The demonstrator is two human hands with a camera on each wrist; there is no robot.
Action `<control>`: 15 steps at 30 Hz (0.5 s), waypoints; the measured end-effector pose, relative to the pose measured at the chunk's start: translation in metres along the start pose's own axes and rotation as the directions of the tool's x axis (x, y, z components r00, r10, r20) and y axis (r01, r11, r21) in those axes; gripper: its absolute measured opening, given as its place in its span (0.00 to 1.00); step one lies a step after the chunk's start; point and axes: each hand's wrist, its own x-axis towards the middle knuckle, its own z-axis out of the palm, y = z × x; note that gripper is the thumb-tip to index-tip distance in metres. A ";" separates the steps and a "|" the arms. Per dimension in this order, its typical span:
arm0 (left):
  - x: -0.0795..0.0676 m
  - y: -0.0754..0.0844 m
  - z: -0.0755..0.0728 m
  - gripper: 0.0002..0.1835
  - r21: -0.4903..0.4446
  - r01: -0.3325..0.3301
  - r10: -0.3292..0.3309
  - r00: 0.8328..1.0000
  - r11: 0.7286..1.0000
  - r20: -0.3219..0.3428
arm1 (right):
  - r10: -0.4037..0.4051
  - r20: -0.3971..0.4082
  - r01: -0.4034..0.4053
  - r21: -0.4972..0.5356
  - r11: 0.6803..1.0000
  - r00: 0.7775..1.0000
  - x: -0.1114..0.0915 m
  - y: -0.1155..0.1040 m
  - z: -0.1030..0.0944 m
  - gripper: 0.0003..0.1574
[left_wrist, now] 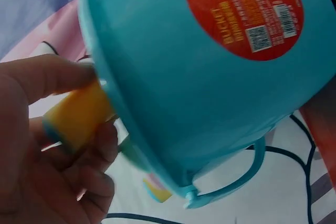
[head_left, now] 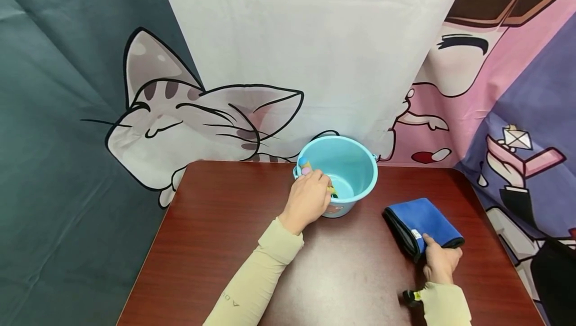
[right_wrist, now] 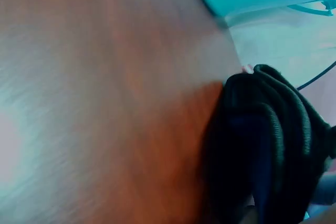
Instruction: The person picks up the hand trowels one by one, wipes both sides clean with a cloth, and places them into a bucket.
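Note:
My left hand (head_left: 309, 193) reaches over the near left rim of a light blue bucket (head_left: 357, 163). In the left wrist view, its thumb and fingers grip a yellow piece (left_wrist: 81, 114) with a blue end, right at the bucket's rim; I cannot tell its kind. Past the knuckles in the head view shows a coloured piece (head_left: 304, 164) with blue and pink on it. To the right, my right hand (head_left: 442, 262) holds the near corner of a folded blue cloth (head_left: 425, 218), thumb on top. Black trim edges the folded layers, which fill the right wrist view's lower right.
The reddish-brown wooden table (head_left: 216, 226) ends at a patterned curtain (head_left: 315, 41) behind the bucket. The bucket's handle (left_wrist: 231, 184) hangs at its side, and a red label (left_wrist: 247, 14) is on its wall. A dark chair-like shape (head_left: 553, 281) stands at the far right.

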 end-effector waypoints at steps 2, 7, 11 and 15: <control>0.001 0.001 0.002 0.02 -0.007 0.011 -0.011 1.000 1.000 -0.009 | -0.005 -0.003 0.005 -0.013 1.000 1.000 -0.004 0.005 -0.003 0.68; -0.001 0.005 0.001 0.02 -0.005 0.016 -0.016 0.999 1.000 -0.037 | -0.042 0.000 0.042 -0.079 0.996 0.999 -0.019 0.014 -0.005 0.83; -0.006 0.008 -0.001 0.07 -0.030 0.028 -0.029 0.999 0.999 -0.028 | -0.101 -0.022 0.096 -0.181 0.979 0.995 -0.033 0.017 -0.004 0.85; -0.014 0.004 -0.006 0.15 -0.102 0.080 -0.082 0.997 0.992 -0.014 | -0.339 -0.063 0.311 -0.270 0.911 0.939 -0.048 0.018 0.003 0.80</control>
